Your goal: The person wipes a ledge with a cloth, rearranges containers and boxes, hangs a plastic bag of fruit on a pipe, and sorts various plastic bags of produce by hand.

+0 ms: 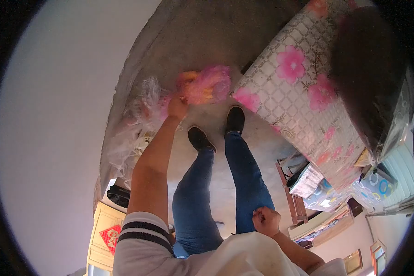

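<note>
My left hand [178, 106] reaches forward and down with its fingers wrapped round the gathered part of a pink plastic bag [218, 82]. Yellow-orange contents show through the thin film, but their kind is not clear. Crumpled clear plastic bags [147, 99] lie just left of this hand, along the wall. Close to my right thigh, my right hand [266, 221] is curled into a loose fist, and nothing shows in it.
A table with a flowered cover [303, 87] stands at the right, with a large dark object [365, 64] on it. My shoes [235, 120] are on the concrete floor near the pink bag. Behind me are a wooden bench [293, 198] and a yellow cabinet [101, 230].
</note>
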